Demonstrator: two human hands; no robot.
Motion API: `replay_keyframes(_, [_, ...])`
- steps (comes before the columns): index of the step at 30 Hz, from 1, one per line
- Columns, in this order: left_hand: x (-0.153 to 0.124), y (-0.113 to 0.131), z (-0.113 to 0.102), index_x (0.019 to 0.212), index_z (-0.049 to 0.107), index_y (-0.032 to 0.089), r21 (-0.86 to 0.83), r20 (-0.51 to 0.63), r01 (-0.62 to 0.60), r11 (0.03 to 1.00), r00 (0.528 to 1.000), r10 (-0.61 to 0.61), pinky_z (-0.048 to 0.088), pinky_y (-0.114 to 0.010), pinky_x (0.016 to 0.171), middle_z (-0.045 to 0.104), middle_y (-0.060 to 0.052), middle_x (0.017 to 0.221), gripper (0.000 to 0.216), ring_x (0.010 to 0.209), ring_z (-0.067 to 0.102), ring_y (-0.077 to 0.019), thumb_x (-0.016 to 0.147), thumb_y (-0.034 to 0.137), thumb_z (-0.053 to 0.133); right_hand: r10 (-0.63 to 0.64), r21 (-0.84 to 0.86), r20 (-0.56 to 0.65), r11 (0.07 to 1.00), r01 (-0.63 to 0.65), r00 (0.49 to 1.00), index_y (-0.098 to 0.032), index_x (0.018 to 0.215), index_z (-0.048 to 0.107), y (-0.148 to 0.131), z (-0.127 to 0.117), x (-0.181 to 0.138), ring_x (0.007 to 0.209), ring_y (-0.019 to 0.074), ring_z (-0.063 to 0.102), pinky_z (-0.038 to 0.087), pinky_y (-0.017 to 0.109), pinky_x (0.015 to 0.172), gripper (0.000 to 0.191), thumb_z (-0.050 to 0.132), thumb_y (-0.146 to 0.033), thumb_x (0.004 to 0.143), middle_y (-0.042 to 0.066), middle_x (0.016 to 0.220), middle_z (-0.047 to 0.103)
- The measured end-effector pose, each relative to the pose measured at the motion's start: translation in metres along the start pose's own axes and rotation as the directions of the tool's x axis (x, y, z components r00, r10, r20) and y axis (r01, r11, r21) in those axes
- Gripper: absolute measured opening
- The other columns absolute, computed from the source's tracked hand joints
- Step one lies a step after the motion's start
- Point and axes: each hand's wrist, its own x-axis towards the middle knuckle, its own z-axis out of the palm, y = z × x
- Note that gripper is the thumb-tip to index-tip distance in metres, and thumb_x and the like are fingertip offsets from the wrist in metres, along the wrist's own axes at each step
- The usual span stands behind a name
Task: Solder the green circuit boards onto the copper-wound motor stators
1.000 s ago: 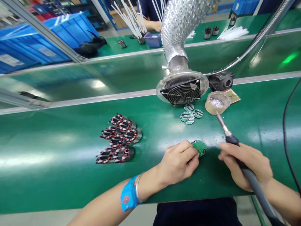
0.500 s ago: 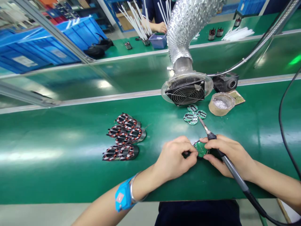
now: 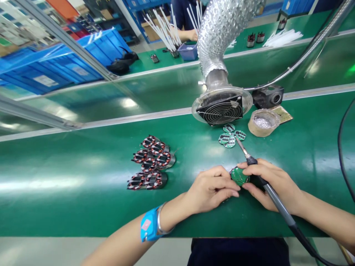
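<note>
A round green circuit board (image 3: pixel 240 176) sits on top of a dark-edged round part, most of which is hidden beneath it. My left hand (image 3: pixel 212 188) is closed at its left side, fingertips against the lower left edge. My right hand (image 3: pixel 273 184) grips a soldering iron (image 3: pixel 277 201), while its thumb and a finger touch the board's right side. The iron's tip points up and away, close to several small round circuit boards (image 3: pixel 229 140). Left of my hands stand several wire-wound motor stators (image 3: pixel 154 162).
A fume extractor fan (image 3: pixel 222 111) on a silver duct (image 3: pixel 217 40) hangs beyond the small boards. A tub of silvery material (image 3: pixel 263 123) and a dark iron holder (image 3: pixel 269 96) stand at the right. Across the divider are blue crates (image 3: pixel 50 70), white sticks (image 3: pixel 163 33) and another person's hand (image 3: pixel 193 35).
My left hand's pinch at the board's edge has loosened, and its fingers now extend lower along that side. My right hand keeps its hold on the iron. The view has shifted slightly.
</note>
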Motion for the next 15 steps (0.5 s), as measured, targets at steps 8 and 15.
replay_keyframes(8, [0.011, -0.004, -0.016, 0.093, 0.075, 0.021, 0.117, 0.186, -0.114, 0.987, 0.978, 0.091, 0.042, -0.018, 0.054, 0.060, -0.002, 0.085, 0.014, 0.059, 0.054, -0.0055, 0.087, 0.020, 0.062, 0.002, -0.003, 0.002, 1.000, -0.002, 1.000, -0.019, 0.115, 0.051, -0.001, 0.000, 0.000, 0.102, 0.0205, 0.060, 0.053, 0.035, 0.086, 0.033, 0.060, -0.009, 0.085, 0.010, 0.115, 0.066])
replay_keyframes(15, [0.033, 0.011, 0.002, 0.070, 0.067, 0.013, -0.299, 0.103, 0.498, 0.814, 0.865, -0.491, 0.032, -0.018, 0.045, 0.049, 0.003, 0.070, 0.016, 0.049, 0.036, -0.0033, 0.078, 0.026, 0.070, 0.047, 0.015, -0.002, 0.999, -0.047, 0.999, -0.022, 0.118, 0.050, -0.002, -0.001, 0.002, 0.098, 0.0208, 0.063, 0.054, 0.037, 0.086, 0.039, 0.060, -0.010, 0.082, 0.008, 0.115, 0.066])
